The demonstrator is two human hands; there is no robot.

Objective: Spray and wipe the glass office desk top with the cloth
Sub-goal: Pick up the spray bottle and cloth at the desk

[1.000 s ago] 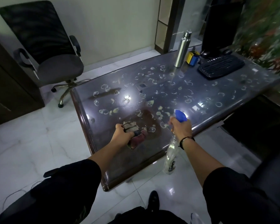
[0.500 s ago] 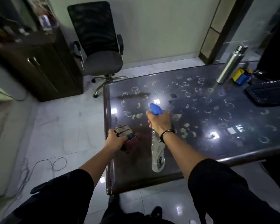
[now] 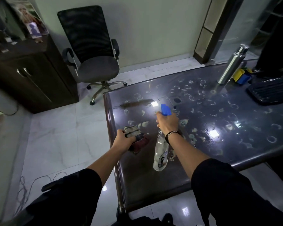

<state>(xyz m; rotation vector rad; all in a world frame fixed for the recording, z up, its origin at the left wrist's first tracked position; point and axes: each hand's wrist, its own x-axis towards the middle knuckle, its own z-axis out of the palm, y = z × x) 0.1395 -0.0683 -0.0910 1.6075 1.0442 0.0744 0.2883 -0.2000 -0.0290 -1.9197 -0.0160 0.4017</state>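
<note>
While gripped in the left hand [image 3: 123, 139], cloth [image 3: 136, 138] pressed on counter [image 3: 227, 132]; spray bottle [image 3: 161, 153] clasped in right hand [image 3: 167, 123], just right.

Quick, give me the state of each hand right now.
Left hand: closed on the cloth, at the glass desk top.
Right hand: closed around the spray bottle.

Cloth [image 3: 135, 139] left of spray bottle [image 3: 161, 154]
</note>
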